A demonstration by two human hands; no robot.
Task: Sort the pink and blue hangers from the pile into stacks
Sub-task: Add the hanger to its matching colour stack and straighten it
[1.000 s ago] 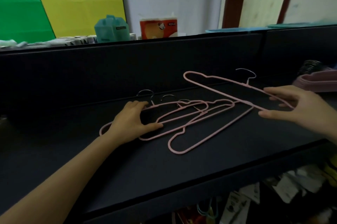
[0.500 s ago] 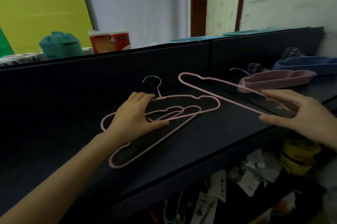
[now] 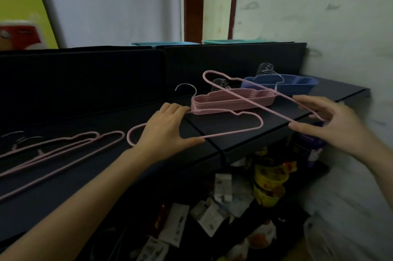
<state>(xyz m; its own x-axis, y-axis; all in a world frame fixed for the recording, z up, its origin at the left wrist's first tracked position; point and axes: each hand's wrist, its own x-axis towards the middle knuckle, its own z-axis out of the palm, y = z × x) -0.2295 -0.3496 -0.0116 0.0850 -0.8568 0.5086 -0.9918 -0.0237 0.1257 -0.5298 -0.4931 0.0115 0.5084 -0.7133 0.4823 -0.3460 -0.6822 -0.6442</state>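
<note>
Holding one pink hanger each, both hands are over the dark tabletop (image 3: 244, 131). The left hand (image 3: 163, 131) is closed on a hanger (image 3: 251, 130) near its middle, fingers over the top bar and thumb on the bottom bar; its metal hook (image 3: 187, 89) stands up behind the fingers. This hanger lies low and reaches to the right in front of the pink stack (image 3: 234, 101), its round end close to the tabletop's front edge.

The right hand (image 3: 331, 124) pinches the right end of a second hanger (image 3: 244, 97) between thumb and fingers, beyond the front edge. This hanger is lifted and tilted, and it crosses above the pink stack with its far end near the back panel (image 3: 106, 82).

The blue stack (image 3: 282, 85) stands behind and right of the pink stack, near the wall (image 3: 329, 27); the two stacks are just beside each other, with metal hooks at their back.

On the left, the loose pink hangers (image 3: 63, 150) lie flat. Between them and the pink stack the tabletop is bare, so there is open room in the middle. Below the front edge, clutter (image 3: 244, 201) fills the lower space.
</note>
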